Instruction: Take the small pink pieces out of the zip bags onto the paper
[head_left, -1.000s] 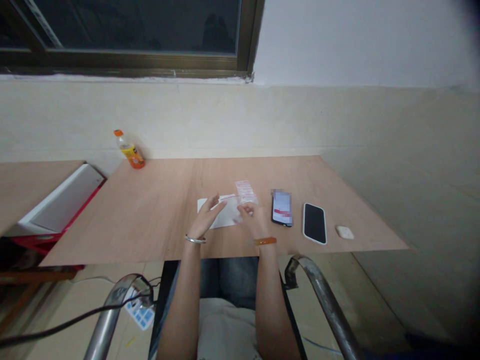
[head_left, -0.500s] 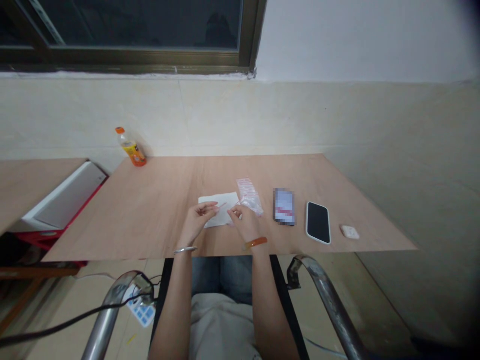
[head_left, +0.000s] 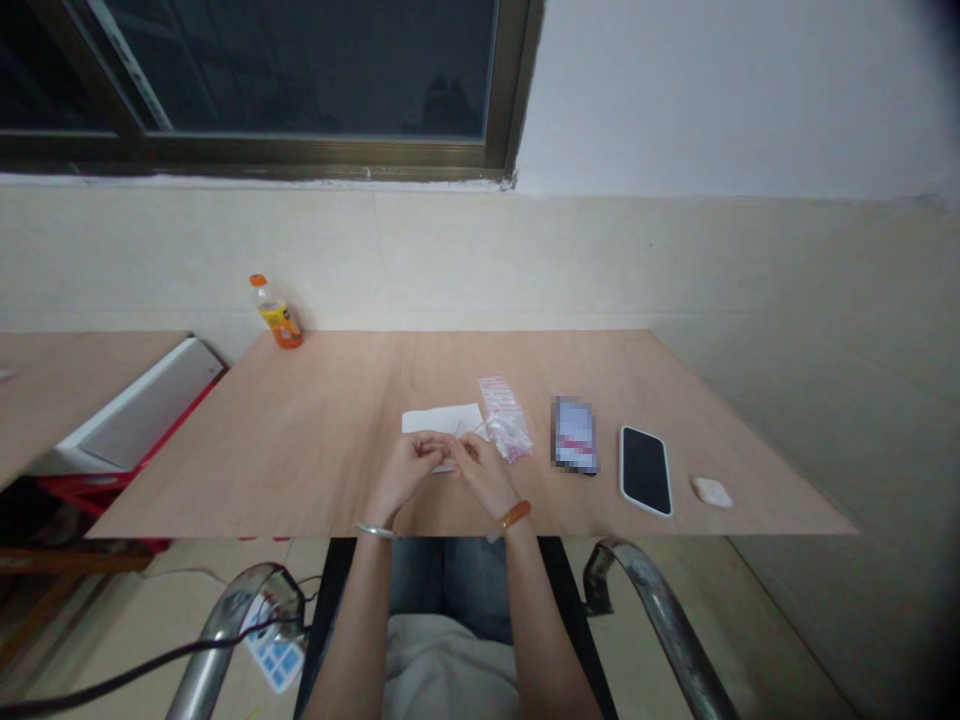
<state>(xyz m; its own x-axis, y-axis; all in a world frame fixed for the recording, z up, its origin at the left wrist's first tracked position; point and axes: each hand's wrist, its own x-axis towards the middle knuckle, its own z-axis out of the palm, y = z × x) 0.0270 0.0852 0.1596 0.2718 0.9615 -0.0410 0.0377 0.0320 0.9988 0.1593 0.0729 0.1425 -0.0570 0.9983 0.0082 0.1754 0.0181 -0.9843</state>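
Note:
Over a white sheet of paper (head_left: 442,418), my left hand (head_left: 415,465) and my right hand (head_left: 482,472) meet fingertip to fingertip. Both are closed in a pinch. A thin reddish strand (head_left: 459,429) shows at the fingertips; its exact kind is too fine to make out, and the fingers hide part of it. Right behind my right hand lies a clear plastic zip bag (head_left: 507,418) with pinkish markings and small contents that I cannot name. The hands cover the near part of the paper.
To the right on the wooden table (head_left: 337,450) lie a phone with a lit, blurred screen (head_left: 575,436), a dark-screened phone (head_left: 645,470) and a small white case (head_left: 711,492). An orange drink bottle (head_left: 281,322) stands far left. Metal chair armrests (head_left: 652,600) flank my arms.
My hands, apart before with a strand between the fingers, have come together at the fingertips. The whole view has shifted slightly, so the table sits lower. The other objects have stayed put.

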